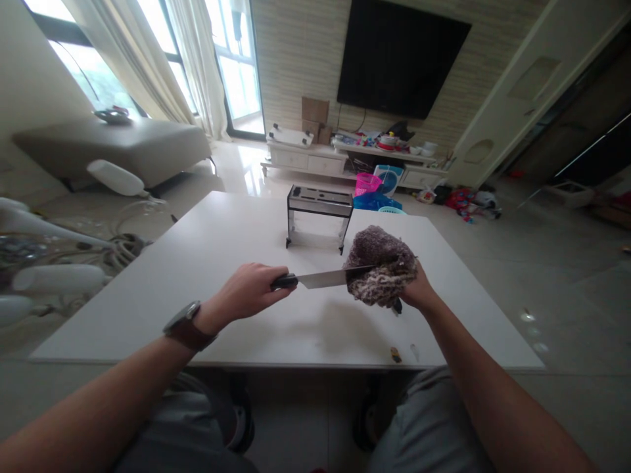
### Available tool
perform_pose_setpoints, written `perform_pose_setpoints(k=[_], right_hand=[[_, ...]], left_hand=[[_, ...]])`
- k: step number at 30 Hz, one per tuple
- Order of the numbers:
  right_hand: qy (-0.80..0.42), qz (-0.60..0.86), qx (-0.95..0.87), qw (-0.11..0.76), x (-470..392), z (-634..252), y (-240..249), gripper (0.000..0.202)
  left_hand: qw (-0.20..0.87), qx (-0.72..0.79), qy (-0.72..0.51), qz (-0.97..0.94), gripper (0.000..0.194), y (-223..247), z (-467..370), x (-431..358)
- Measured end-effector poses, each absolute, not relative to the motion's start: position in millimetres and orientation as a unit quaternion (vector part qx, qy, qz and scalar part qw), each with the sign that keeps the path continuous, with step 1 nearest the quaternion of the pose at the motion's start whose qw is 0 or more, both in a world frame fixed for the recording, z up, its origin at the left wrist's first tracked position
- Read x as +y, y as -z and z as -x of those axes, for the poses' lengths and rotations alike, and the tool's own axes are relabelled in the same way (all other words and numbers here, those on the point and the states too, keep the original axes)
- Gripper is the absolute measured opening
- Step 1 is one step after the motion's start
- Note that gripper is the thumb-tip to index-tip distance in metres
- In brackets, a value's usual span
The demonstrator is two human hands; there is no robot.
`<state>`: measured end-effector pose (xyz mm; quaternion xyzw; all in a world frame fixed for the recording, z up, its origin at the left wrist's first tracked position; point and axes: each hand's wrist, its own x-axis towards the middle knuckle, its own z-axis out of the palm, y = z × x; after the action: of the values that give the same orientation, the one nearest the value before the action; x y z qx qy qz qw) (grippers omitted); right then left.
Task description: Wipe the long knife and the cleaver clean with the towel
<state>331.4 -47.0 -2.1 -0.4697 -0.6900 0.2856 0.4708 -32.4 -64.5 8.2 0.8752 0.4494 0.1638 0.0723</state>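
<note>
My left hand [259, 289], with a watch on its wrist, is closed round the black handle of a knife [323, 279]. The blade points right, and its far part runs into the folds of a fluffy purple-grey cloth [382, 253]. Bunched up above the white table [236, 236], that cloth sits in my right hand [419, 289], whose fingers are mostly hidden behind it. Just beyond the hands stands a knife rack [320, 200] with a dark slotted top and clear sides. Under the cloth, a small black object [397, 305] partly shows.
Near the table's front edge lie a small yellow-and-black object [395, 355] and a small clear piece [415, 353]. White lamp shades with coiled arms [59, 279] crowd the left side. Past the table are a pink basket [367, 184] and a low white cabinet [310, 161].
</note>
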Motion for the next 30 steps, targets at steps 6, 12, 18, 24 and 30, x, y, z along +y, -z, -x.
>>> perform_pose_setpoints(k=[6, 12, 18, 24, 30], right_hand=[[-0.219, 0.437, -0.671, 0.558, -46.9, -336.5, -5.8, 0.038], [-0.184, 0.448, -0.665, 0.569, -46.8, -339.2, -9.4, 0.046], [-0.221, 0.476, -0.711, 0.469, -55.2, -328.9, -10.0, 0.038], [-0.196, 0.496, -0.685, 0.496, -69.1, -304.3, -20.7, 0.025], [-0.211, 0.496, -0.68, 0.498, -70.4, -300.9, -16.6, 0.018]], left_hand=[[0.068, 0.438, -0.2, -0.874, 0.035, -10.2, 31.7, -67.4], [0.041, 0.44, -0.21, -0.872, 0.033, -14.3, 35.6, -64.3], [-0.001, 0.431, -0.171, -0.886, 0.026, -16.4, 39.0, -60.1], [-0.013, 0.432, -0.154, -0.888, 0.023, -17.9, 35.7, -59.8], [-0.002, 0.433, -0.151, -0.888, 0.023, -16.7, 38.6, -57.2]])
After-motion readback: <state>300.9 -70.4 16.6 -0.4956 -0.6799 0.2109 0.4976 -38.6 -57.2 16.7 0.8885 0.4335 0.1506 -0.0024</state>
